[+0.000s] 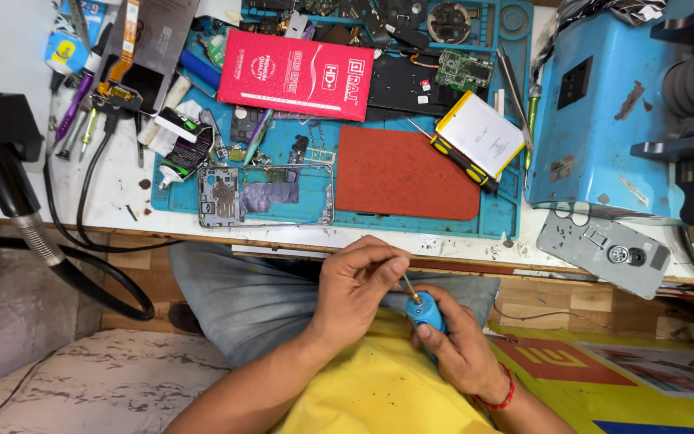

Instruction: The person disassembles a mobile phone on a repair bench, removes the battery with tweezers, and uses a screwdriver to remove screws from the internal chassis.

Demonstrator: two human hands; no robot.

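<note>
Below the edge of the workbench, over the lap, the right hand is wrapped closed around a small blue electric screwdriver, its tip pointing up and left. The left hand pinches the thin metal bit between fingertips, just above the tool's nose. An opened phone frame lies on the blue mat above.

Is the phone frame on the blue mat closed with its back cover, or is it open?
Open. The grey metal phone frame on the blue work mat lies uncovered, its inner parts showing.
</note>
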